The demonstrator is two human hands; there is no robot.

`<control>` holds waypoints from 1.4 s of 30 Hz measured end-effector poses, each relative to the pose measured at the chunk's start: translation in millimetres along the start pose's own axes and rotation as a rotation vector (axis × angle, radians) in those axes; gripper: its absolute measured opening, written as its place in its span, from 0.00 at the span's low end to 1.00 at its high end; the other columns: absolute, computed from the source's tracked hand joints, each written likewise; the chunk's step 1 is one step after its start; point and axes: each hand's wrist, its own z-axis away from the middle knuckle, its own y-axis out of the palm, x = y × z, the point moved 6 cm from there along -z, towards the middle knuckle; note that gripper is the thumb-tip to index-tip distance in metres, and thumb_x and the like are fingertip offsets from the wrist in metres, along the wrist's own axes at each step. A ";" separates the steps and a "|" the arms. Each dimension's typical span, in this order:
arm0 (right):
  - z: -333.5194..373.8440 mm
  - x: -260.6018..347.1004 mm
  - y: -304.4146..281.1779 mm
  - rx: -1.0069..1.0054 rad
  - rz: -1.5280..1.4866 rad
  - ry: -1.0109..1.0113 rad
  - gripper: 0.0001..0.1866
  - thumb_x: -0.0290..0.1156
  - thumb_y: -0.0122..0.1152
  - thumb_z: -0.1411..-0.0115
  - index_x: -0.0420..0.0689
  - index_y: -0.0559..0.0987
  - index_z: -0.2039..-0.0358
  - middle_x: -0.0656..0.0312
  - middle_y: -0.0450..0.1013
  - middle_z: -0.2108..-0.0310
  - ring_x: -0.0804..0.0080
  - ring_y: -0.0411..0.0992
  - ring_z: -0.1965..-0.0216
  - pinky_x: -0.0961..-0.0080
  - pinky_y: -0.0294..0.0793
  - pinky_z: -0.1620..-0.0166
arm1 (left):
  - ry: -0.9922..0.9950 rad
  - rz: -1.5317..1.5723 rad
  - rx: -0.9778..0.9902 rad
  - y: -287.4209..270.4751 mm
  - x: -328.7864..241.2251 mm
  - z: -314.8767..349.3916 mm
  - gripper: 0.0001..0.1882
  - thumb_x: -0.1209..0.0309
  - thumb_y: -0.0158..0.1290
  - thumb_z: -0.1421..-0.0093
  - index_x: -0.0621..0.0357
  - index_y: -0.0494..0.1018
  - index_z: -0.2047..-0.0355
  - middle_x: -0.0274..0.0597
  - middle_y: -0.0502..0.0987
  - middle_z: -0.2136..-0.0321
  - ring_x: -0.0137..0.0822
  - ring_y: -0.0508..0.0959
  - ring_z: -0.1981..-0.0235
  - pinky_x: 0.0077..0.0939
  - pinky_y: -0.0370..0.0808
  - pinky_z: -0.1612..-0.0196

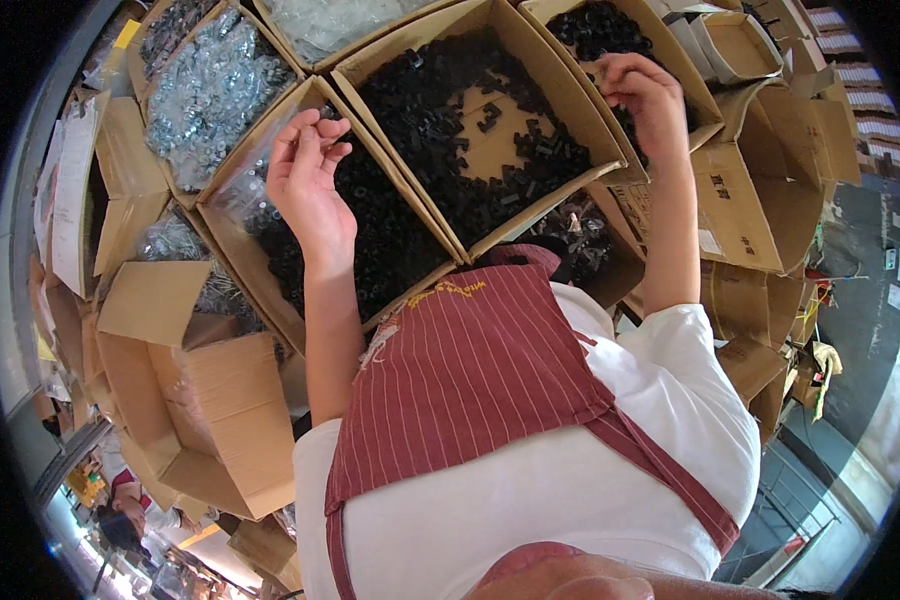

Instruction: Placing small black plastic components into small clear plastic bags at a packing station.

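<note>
My left hand (312, 190) is raised over a cardboard box (238, 268) of small black parts (385, 230). Its fingers are bent in toward the thumb, and what they hold, if anything, is too small to make out. At the right, my right hand (650, 100) hovers over another box (705, 112) with black parts (590, 30). Its fingertips are drawn together in a pinch; whatever may be between them cannot be made out. Between the hands stands a larger box (485, 158) with black, block-like pieces (410, 100) scattered around its partly bare bottom.
A box of shiny clear-wrapped parts (210, 105) and one of clear plastic pieces (340, 15) stand at the back. An opened carton (240, 410) is at my left, other cartons (735, 205) at my right. Another person (125, 510) is far off at lower left.
</note>
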 end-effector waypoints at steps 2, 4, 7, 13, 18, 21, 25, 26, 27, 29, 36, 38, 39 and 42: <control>3.0 -1.8 -37.7 -0.192 0.022 -0.022 0.09 0.16 0.48 0.44 0.35 0.78 0.72 0.56 0.77 0.60 0.72 0.74 0.66 0.77 0.75 0.61 | -0.009 0.010 0.022 4.4 0.8 -1.1 0.10 0.72 0.50 0.32 0.64 0.75 0.54 0.40 0.80 0.65 0.36 0.81 0.59 0.29 0.75 0.57; 7.4 -8.8 -53.1 -0.241 0.027 -0.040 0.09 0.15 0.47 0.44 0.35 0.78 0.72 0.56 0.76 0.60 0.71 0.74 0.65 0.76 0.75 0.60 | -0.017 0.007 0.037 4.3 2.2 1.4 0.10 0.72 0.50 0.32 0.64 0.75 0.54 0.40 0.80 0.65 0.36 0.81 0.58 0.29 0.75 0.57; 19.8 -14.2 -68.8 -0.338 0.007 -0.057 0.10 0.13 0.46 0.45 0.34 0.78 0.72 0.54 0.76 0.59 0.70 0.74 0.64 0.76 0.74 0.58 | -0.018 0.007 0.054 6.6 1.3 3.7 0.10 0.73 0.50 0.32 0.64 0.75 0.54 0.41 0.80 0.65 0.36 0.81 0.59 0.28 0.75 0.57; 29.8 -13.6 -63.5 -0.379 0.036 -0.057 0.09 0.13 0.48 0.46 0.34 0.78 0.69 0.56 0.76 0.61 0.70 0.73 0.64 0.76 0.74 0.57 | -0.024 -0.015 0.056 11.3 4.2 4.3 0.08 0.73 0.49 0.31 0.63 0.76 0.57 0.40 0.81 0.67 0.32 0.81 0.62 0.25 0.75 0.60; 26.7 -10.5 38.6 0.130 0.336 0.169 0.10 0.20 0.59 0.48 0.41 0.75 0.64 0.67 0.71 0.67 0.80 0.69 0.65 0.82 0.68 0.64 | -0.046 -0.066 0.062 8.5 13.0 7.4 0.09 0.73 0.49 0.31 0.63 0.75 0.56 0.40 0.80 0.66 0.32 0.81 0.61 0.26 0.75 0.58; 20.8 -32.3 117.2 0.580 0.724 -0.088 0.17 0.27 0.61 0.44 0.43 0.73 0.54 0.58 0.75 0.73 0.71 0.74 0.73 0.70 0.73 0.69 | -0.052 -0.091 0.106 15.2 15.8 8.7 0.10 0.73 0.49 0.31 0.63 0.75 0.54 0.40 0.80 0.65 0.32 0.81 0.60 0.27 0.75 0.57; 23.2 -80.1 172.8 0.858 1.187 -0.257 0.19 0.32 0.62 0.44 0.41 0.73 0.52 0.49 0.77 0.71 0.48 0.77 0.66 0.55 0.76 0.67 | -0.012 -0.147 0.115 18.1 17.0 10.2 0.09 0.72 0.49 0.31 0.62 0.75 0.55 0.40 0.81 0.64 0.31 0.80 0.61 0.26 0.75 0.57; 23.6 -91.1 180.6 0.958 1.294 -0.257 0.20 0.32 0.62 0.44 0.40 0.73 0.51 0.49 0.77 0.71 0.48 0.78 0.65 0.55 0.76 0.67 | -0.013 -0.162 0.114 17.2 18.4 8.7 0.09 0.72 0.49 0.31 0.62 0.76 0.55 0.40 0.81 0.64 0.31 0.80 0.62 0.26 0.75 0.58; 24.1 -102.0 187.2 1.062 1.402 -0.257 0.22 0.31 0.63 0.45 0.39 0.73 0.50 0.48 0.78 0.71 0.49 0.78 0.65 0.55 0.77 0.67 | -0.003 -0.159 0.111 15.9 17.5 8.3 0.09 0.72 0.49 0.31 0.62 0.76 0.55 0.40 0.81 0.64 0.31 0.80 0.62 0.26 0.75 0.58; 25.2 -115.4 192.4 1.134 1.447 -0.262 0.23 0.28 0.62 0.46 0.38 0.73 0.49 0.49 0.78 0.71 0.49 0.78 0.65 0.55 0.77 0.67 | -0.005 -0.166 0.114 14.4 17.0 7.3 0.09 0.71 0.49 0.31 0.61 0.76 0.56 0.40 0.81 0.65 0.31 0.80 0.62 0.26 0.75 0.58; 21.1 -102.1 179.4 1.005 1.295 -0.346 0.14 0.31 0.58 0.44 0.38 0.76 0.59 0.48 0.77 0.72 0.47 0.78 0.67 0.53 0.77 0.68 | 0.043 -0.166 0.124 11.6 9.5 7.0 0.10 0.71 0.49 0.31 0.62 0.76 0.55 0.40 0.81 0.65 0.30 0.80 0.62 0.26 0.75 0.58; 14.0 -104.0 168.0 0.904 1.249 -0.282 0.14 0.35 0.57 0.41 0.39 0.76 0.60 0.47 0.77 0.72 0.45 0.77 0.66 0.52 0.76 0.66 | 0.048 -0.176 0.132 16.5 9.2 9.6 0.10 0.71 0.49 0.31 0.62 0.76 0.55 0.39 0.81 0.65 0.29 0.80 0.63 0.25 0.75 0.58; 15.5 -105.4 168.0 0.902 1.248 -0.281 0.14 0.35 0.57 0.41 0.39 0.76 0.60 0.47 0.77 0.72 0.45 0.77 0.66 0.52 0.76 0.66 | 0.054 -0.190 0.145 19.3 9.1 10.5 0.10 0.71 0.49 0.31 0.62 0.76 0.55 0.39 0.81 0.65 0.29 0.80 0.63 0.25 0.75 0.58; 24.3 -111.8 172.2 0.981 1.166 -0.206 0.15 0.38 0.58 0.39 0.39 0.76 0.60 0.46 0.77 0.72 0.44 0.77 0.66 0.51 0.76 0.65 | 0.037 -0.195 0.184 26.6 11.0 16.3 0.09 0.71 0.49 0.31 0.62 0.76 0.56 0.39 0.81 0.65 0.29 0.79 0.63 0.24 0.74 0.59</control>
